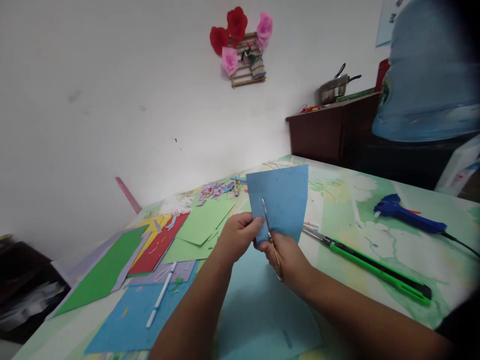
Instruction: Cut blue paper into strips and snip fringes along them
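Observation:
A sheet of blue paper (287,197) stands upright above the table, its lower left edge pinched by my left hand (242,232). My right hand (287,255) is closed around a pair of scissors (275,250) with gold-coloured handles. One blade shows in front of the blue sheet, pointing up; the other is hidden, so the blades seem to straddle the paper. Below both hands lies a pale blue sheet (262,310). A green utility knife (378,267) rests to the right of my right hand.
Coloured sheets, among them a green sheet (105,270), a red sheet (161,245) and a blue sheet (116,320), cover the left side. A white pen (162,295) lies there. Paper scraps (215,191) sit at the back. At right lies a blue glue gun (410,215) with a cord.

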`<state>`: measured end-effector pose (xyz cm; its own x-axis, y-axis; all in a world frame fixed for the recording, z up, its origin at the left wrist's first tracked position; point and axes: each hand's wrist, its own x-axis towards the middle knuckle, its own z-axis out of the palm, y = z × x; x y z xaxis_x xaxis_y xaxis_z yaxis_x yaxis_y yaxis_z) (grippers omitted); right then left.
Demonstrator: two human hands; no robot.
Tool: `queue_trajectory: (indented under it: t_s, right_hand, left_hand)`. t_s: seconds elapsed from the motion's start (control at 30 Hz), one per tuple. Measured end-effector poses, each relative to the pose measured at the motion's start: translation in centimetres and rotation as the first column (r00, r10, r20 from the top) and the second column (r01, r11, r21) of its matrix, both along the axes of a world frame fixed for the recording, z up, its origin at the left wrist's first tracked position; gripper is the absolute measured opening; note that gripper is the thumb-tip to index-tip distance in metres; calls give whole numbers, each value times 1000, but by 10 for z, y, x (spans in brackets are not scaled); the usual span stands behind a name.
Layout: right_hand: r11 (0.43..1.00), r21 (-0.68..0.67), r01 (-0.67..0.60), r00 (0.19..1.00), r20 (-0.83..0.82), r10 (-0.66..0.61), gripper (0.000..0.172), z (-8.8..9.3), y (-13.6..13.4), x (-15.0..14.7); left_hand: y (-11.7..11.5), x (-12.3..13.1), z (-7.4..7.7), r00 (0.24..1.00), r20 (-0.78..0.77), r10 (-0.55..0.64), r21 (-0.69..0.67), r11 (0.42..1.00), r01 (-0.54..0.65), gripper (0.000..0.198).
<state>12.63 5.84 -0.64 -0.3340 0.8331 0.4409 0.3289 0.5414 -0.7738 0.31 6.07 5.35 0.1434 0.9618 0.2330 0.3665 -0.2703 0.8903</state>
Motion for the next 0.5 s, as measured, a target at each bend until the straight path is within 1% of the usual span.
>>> queue_trajectory:
  t_s: [0.1, 0.23, 0.3, 0.5]
  right_hand:
    - [1000, 0, -1, 999, -36, 1, 48, -1, 1, 0]
    - [998, -44, 35, 998, -51, -37, 53, -2, 1, 0]
    - [999, -36, 34, 996, -79, -37, 55, -2, 1, -1]
    - [998, 56, -4, 991, -133, 11, 55, -2, 1, 0]
  left_hand:
    - [-1, 0, 1, 1000, 6, -7, -2, 1000, 7, 31]
    - [-3, 0, 3, 1000, 29, 8, -21, 1000, -8, 29]
    - [-5, 1, 4, 999, 34, 15, -19, 1000, -14, 28]
    - [-7, 6, 3, 999, 23, 25, 97, 995, -27, 27]
